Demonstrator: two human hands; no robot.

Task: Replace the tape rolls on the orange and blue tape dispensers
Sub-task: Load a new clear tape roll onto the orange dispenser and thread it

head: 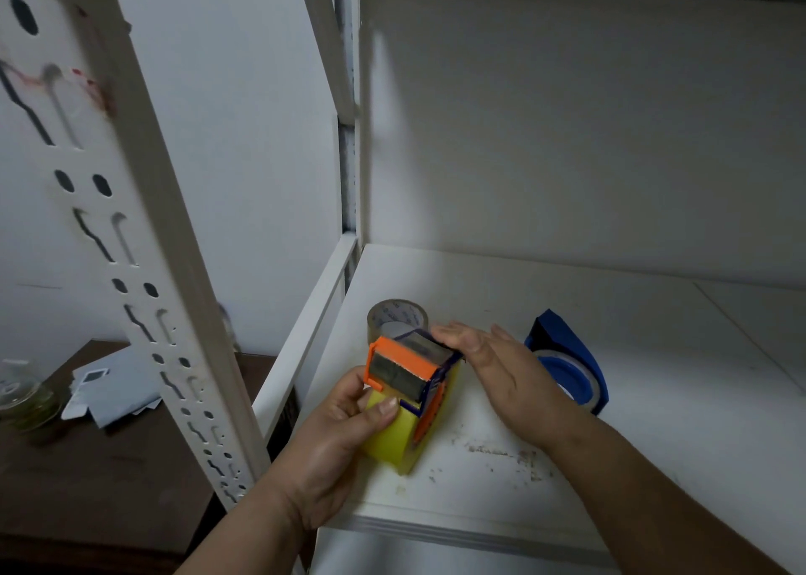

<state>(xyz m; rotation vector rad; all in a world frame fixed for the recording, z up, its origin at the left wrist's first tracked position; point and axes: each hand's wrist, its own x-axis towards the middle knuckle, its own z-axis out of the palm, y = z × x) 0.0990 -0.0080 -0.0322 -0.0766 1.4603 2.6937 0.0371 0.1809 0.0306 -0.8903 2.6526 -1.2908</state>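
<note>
Left hand clamps my yellow tape roll in the orange plastic dispenser on the white shelf, right hand flat, fingers loose (seating it, I judge), blue plastic dispenser beside, untouched.

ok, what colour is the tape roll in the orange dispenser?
Yellow. The tape roll in the orange dispenser shows in the head view.
</note>
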